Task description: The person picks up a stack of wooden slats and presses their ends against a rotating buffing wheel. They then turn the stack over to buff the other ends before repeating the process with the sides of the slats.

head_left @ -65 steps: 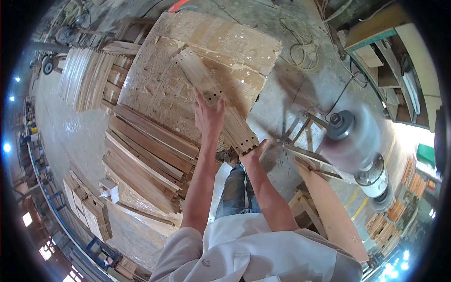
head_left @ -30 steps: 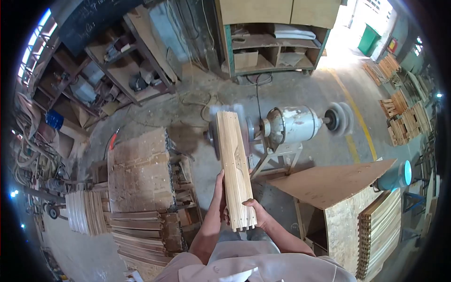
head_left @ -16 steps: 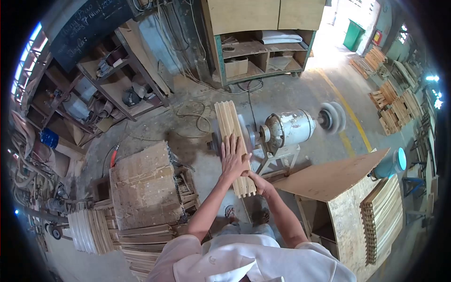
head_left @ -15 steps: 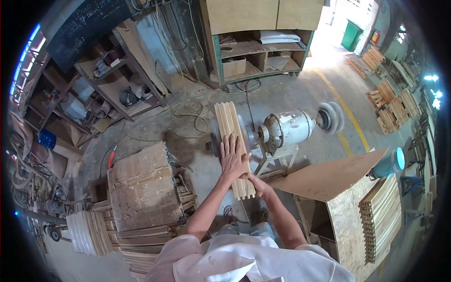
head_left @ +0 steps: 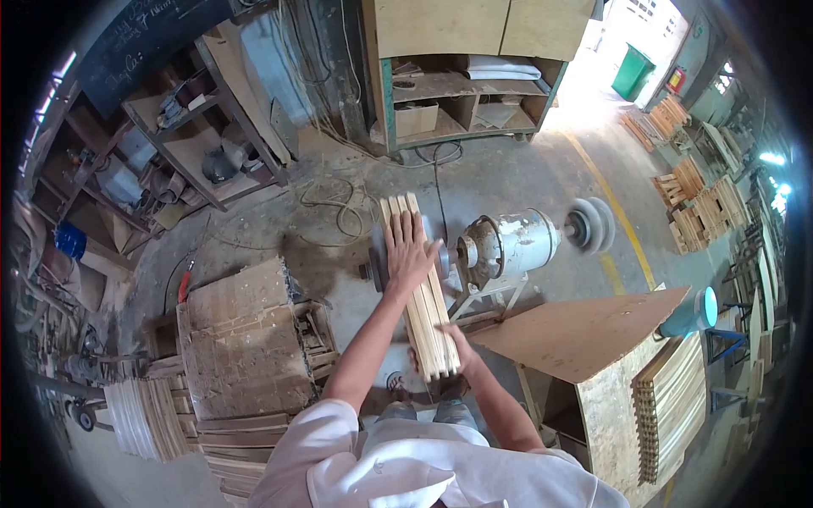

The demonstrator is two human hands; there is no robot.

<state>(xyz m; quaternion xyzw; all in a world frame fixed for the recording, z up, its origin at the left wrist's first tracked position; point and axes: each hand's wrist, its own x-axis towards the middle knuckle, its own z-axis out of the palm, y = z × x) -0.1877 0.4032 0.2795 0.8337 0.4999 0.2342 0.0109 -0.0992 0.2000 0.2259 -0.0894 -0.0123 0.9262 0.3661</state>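
A bundle of several pale wooden slats (head_left: 434,326), side by side, stretches away from my body at a slight tilt. My left hand (head_left: 409,261) lies on its far half, fingers extended along the slats and thumb out to the right. Around the near end wraps my right hand (head_left: 461,349), its thumb on top and fingertips showing at the left edge. Beneath the far part of the bundle is a blurred grey wheel (head_left: 380,261), mostly hidden by the wood. It is on the left side of a worn white motor (head_left: 512,241); whether wood and wheel touch is hidden.
A second blurred wheel (head_left: 591,226) is on the motor's right. Cardboard (head_left: 246,339) covers a stack at left, near piled slats (head_left: 140,419). At right, more slats (head_left: 669,411) rest on a wooden box (head_left: 605,415); a blue bucket (head_left: 690,313) stands behind. Cable (head_left: 334,206) lies on the floor.
The bundle has shifted slightly toward my body. My left hand has moved toward its far end, while my right hand has slid down to the near end, apart from the left.
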